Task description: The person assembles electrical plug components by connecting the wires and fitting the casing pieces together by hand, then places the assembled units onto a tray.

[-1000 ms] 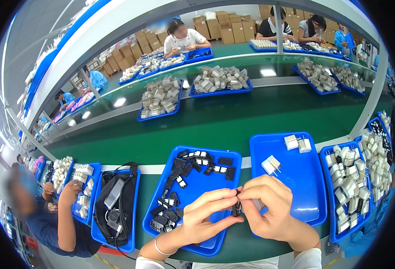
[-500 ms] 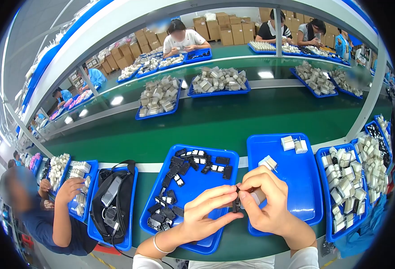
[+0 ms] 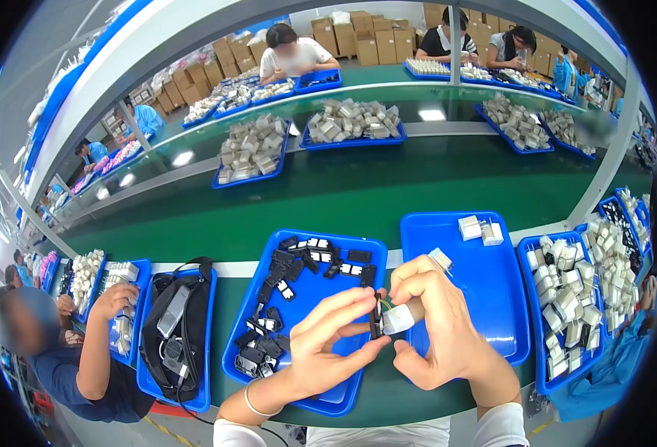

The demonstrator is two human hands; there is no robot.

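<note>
My left hand (image 3: 327,335) pinches a small black plastic part (image 3: 376,316) on edge between thumb and fingertips. Beside it, a white charger housing (image 3: 398,319) sits in the curled fingers of my right hand (image 3: 448,328), whose thumb stands away from it. Thin yellowish wires show between the two pieces. Below and left lies a blue tray (image 3: 310,298) with several black plastic parts (image 3: 284,264), some with white inserts. To the right, another blue tray (image 3: 496,298) holds a few white plug chargers (image 3: 480,230) at its far end.
At the right, a blue tray (image 3: 541,384) is heaped with white chargers. A black bag (image 3: 166,328) with a cable lies in a tray to the left, near a co-worker's arm (image 3: 99,350). Beyond the green belt (image 3: 328,186), people work at trays.
My right hand has drawn back from the black part and its thumb has come away. The white housing and wires now show between my hands. The whole view has shifted slightly.
</note>
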